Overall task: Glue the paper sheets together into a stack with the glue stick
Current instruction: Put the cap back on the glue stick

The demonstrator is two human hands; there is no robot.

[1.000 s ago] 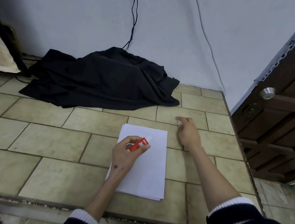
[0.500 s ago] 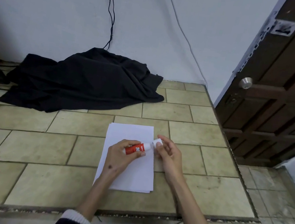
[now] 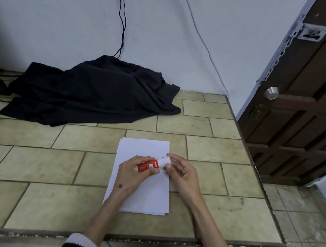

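Note:
A stack of white paper sheets (image 3: 144, 196) lies on the tiled counter (image 3: 51, 169), near its front edge. Above the stack my left hand (image 3: 132, 172) grips the red body of a glue stick (image 3: 148, 165), which points up and to the right. My right hand (image 3: 181, 174) pinches the white cap (image 3: 165, 161) at the stick's far end with thumb and fingertips. The cap sits on the stick's end. The paper under both hands is partly hidden.
A crumpled black cloth (image 3: 95, 92) lies at the back of the counter against the wall, with cables (image 3: 121, 7) hanging above it. A dark wooden door (image 3: 318, 102) stands to the right. The counter ends at a drop on the right and front.
My right hand came back from the counter's far right with the white cap and now holds it on the glue stick's end. The view has shifted to the right.

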